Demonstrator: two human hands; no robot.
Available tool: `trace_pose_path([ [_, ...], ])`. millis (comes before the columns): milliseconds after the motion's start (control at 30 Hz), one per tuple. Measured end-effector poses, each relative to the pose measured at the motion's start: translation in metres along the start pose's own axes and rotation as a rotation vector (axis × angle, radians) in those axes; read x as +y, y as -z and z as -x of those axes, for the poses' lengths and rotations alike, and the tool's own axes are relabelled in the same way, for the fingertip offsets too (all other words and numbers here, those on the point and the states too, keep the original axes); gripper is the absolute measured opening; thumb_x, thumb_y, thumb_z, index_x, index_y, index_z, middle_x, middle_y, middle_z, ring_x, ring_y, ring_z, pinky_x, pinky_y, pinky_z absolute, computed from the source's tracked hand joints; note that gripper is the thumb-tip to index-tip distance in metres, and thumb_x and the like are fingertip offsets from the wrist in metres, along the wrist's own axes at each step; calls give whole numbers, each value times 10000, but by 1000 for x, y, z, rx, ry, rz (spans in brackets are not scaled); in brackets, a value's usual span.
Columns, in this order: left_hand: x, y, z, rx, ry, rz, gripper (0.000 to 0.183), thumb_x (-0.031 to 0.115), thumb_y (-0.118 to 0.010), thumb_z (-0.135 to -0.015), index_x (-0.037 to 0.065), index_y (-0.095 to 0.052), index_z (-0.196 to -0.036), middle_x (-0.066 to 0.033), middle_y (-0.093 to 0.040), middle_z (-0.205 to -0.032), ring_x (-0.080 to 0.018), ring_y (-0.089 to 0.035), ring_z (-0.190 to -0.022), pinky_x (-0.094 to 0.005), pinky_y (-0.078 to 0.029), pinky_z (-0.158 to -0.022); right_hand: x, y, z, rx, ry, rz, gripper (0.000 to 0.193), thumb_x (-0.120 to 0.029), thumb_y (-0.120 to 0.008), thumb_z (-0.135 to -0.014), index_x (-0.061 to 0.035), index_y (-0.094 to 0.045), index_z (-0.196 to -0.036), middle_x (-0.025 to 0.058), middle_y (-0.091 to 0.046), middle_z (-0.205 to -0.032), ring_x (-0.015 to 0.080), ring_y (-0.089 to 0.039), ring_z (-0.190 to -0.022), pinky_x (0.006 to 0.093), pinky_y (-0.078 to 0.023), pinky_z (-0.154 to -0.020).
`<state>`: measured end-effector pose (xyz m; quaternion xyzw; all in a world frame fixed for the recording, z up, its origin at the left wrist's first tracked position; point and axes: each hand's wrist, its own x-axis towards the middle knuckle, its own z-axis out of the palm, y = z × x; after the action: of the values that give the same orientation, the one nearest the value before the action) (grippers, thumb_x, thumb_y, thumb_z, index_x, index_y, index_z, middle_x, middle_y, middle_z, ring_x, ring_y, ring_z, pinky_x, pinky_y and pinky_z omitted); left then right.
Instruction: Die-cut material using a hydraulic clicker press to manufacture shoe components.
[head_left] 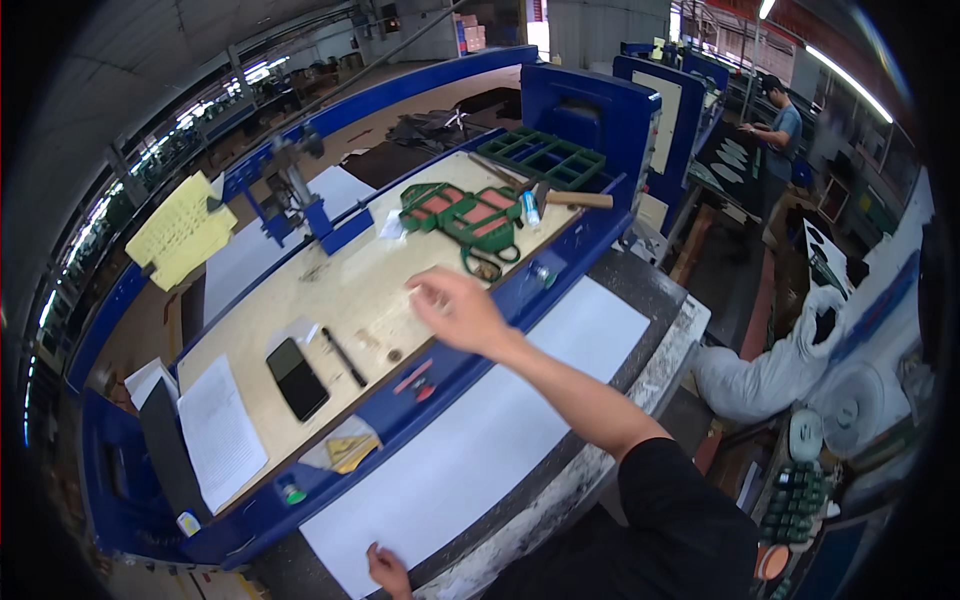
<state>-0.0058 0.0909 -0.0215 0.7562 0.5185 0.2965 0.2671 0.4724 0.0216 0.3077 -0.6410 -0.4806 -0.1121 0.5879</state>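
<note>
My right hand [458, 308] is over the cream board [345, 285] on the blue machine. Its fingers are loosely bent, with a gap between thumb and fingertips, and nothing shows in them. Just beyond lie green metal cutting dies [465, 215] with reddish inner pads. At the lower edge, my left hand [388, 572] is over a long white sheet [480, 425]; only part of it shows, with its fingers apart and no object visible in them. A black phone [297, 379] and a black pen [344, 357] lie on the board left of my right hand.
A hammer [578, 200], a small tube [530, 208] and a green grid frame [540, 155] lie toward the board's far end. Printed paper [220, 435] covers its near left end. A blue rail runs along the front edge. Another person [780, 125] works at the far right.
</note>
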Motion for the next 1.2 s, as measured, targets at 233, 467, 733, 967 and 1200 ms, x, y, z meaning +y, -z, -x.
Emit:
trace_pose_path([
  [233,133,0,39,264,333,-167,254,163,-512,-949,8,-627,-1113,-139,-686,-829,-305,-636,-723,-397,-508,-668,202,250,-132,134,-59,589,133,-128,-598,-835,-48,-667,-916,120,-625,-914,271,-602,-935,376,-494,-802],
  [467,170,-30,128,142,367,-253,319,231,-506,-965,-24,-617,-1122,-199,-661,-1050,-365,-608,-975,-441,-457,-868,350,304,-178,-631,-194,938,397,-445,-522,-914,-106,-687,-1039,137,-622,-1094,326,-517,-1104,506,-393,-940],
  [733,190,-60,138,197,452,-377,342,226,-496,-960,-69,-603,-1094,-271,-626,-1008,-405,-580,-908,-448,-455,-822,373,309,-190,-544,-259,779,519,-498,-544,-864,-36,-683,-674,182,-659,-719,351,-651,-742,450,-514,-706],
  [967,213,-62,134,180,587,-359,368,250,-477,-973,-70,-603,-1104,-256,-634,-971,-384,-585,-876,-461,-461,-794,371,296,-192,-584,-296,876,598,-556,-493,-853,-5,-720,-814,211,-688,-915,363,-659,-903,461,-526,-806],
  [1200,204,-66,114,130,463,-451,381,260,-474,-979,-59,-594,-1149,-259,-641,-1018,-402,-595,-922,-466,-466,-814,341,349,-192,-433,-405,853,572,-514,-484,-864,8,-718,-851,250,-672,-932,393,-650,-907,468,-515,-837],
])
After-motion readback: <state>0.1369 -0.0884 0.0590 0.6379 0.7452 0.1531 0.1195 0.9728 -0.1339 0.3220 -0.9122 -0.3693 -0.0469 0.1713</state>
